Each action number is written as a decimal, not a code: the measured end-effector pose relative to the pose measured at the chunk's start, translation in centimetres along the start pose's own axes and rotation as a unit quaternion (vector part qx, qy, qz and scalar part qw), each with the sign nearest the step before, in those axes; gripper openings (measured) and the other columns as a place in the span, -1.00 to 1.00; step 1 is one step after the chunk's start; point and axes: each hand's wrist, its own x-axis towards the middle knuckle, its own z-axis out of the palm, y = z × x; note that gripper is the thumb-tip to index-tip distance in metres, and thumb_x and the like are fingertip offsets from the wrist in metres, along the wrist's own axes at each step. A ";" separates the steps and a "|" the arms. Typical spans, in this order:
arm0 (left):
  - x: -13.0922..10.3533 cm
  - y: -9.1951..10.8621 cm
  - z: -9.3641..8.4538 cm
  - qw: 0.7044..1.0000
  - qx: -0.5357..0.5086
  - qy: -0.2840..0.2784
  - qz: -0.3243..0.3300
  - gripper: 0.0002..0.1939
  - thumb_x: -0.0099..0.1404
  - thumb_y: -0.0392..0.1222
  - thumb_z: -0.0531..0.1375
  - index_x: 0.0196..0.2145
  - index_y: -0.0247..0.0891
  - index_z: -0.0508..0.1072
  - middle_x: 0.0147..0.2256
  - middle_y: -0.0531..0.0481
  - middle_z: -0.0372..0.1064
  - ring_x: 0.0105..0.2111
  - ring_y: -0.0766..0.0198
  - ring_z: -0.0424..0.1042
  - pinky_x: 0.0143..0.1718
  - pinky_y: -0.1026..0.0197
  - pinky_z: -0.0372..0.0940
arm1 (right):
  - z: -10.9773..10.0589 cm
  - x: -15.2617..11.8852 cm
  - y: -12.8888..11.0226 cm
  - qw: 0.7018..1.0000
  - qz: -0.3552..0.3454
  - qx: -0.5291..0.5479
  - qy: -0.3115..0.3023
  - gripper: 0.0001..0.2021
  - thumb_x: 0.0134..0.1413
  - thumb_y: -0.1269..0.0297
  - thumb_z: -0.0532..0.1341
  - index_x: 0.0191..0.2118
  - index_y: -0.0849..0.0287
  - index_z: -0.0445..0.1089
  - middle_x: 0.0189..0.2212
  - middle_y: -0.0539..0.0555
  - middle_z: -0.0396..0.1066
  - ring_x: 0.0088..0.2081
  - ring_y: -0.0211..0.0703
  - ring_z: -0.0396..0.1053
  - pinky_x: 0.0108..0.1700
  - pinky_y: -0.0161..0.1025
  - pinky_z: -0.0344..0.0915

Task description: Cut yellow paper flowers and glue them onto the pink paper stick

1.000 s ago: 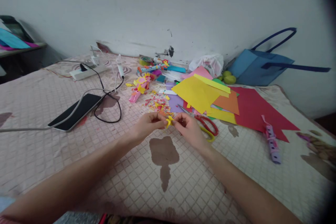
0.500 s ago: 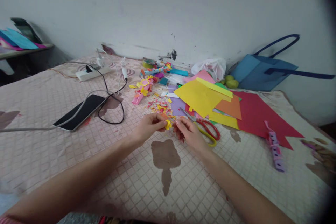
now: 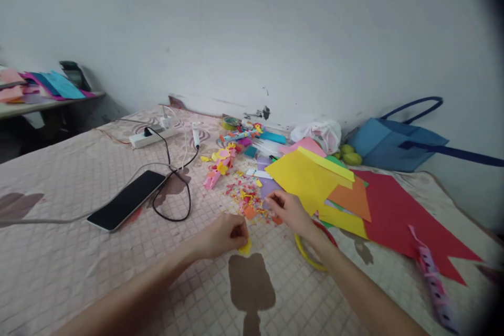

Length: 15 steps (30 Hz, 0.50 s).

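Between the fingertips of my left hand is a small yellow paper piece, low over the patterned cloth. My right hand is closed in a pinch beside the pile of paper scraps; whatever it holds, if anything, is too small to make out. Under my right wrist lie scissors with red and yellow handles, their blades hidden. Behind the scraps is a pink paper roll with yellow flowers.
Coloured sheets, yellow and red, spread to the right. A purple paper roll lies at far right, a blue bag behind. On the left are a black phone, cables and a power strip.
My right hand has moved away from the left, forward to the scraps. My left hand keeps the yellow piece, now lower in view. The view has tilted up.
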 end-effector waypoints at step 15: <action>1.0 -1.3 -3.4 0.998 0.045 0.034 -0.015 -0.91 0.08 -0.31 0.12 -0.43 -0.29 0.43 -0.52 0.08 0.32 -0.55 0.41 0.24 -0.54 0.38 0.11 | 3.9 18.2 2.4 0.999 0.043 -0.003 -0.012 -0.91 -0.08 0.49 0.24 -0.41 0.16 0.40 -0.43 0.01 0.40 -0.28 -0.18 0.34 -0.20 -0.28 0.21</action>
